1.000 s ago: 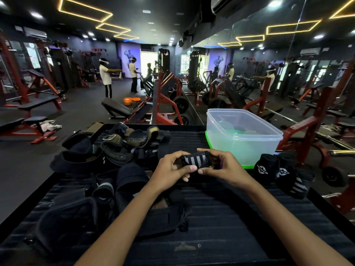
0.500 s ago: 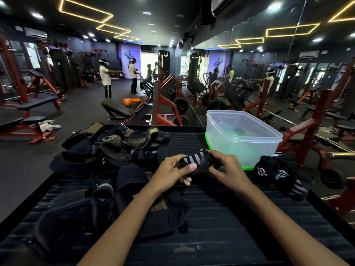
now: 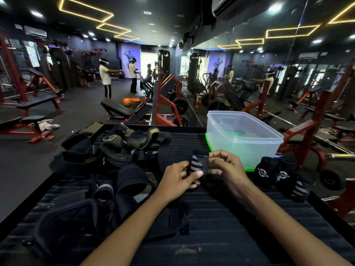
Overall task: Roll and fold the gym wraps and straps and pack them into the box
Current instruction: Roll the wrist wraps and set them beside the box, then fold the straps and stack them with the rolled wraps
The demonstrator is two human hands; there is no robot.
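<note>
A black wrist wrap (image 3: 198, 164) with grey stripes stands upright between both hands, just above the dark ribbed table (image 3: 221, 227). My left hand (image 3: 178, 179) pinches its lower left side, thumb across the stripes. My right hand (image 3: 228, 167) grips its right edge. The clear plastic box (image 3: 244, 139) sits on a green lid just behind my right hand. Three rolled black wraps (image 3: 280, 177) stand to the right of the box. A heap of unrolled black straps and wraps (image 3: 107, 169) covers the left of the table.
Red and black gym benches and machines (image 3: 163, 104) fill the room beyond the table's far edge. A mirror wall (image 3: 269, 73) runs along the right. Three people (image 3: 105, 77) stand far off at the back left. An orange bowl (image 3: 127, 101) lies on the floor.
The wrap has turned from lying sideways between my hands to standing upright, raised a little. Both hands have shifted slightly up and right toward the box.
</note>
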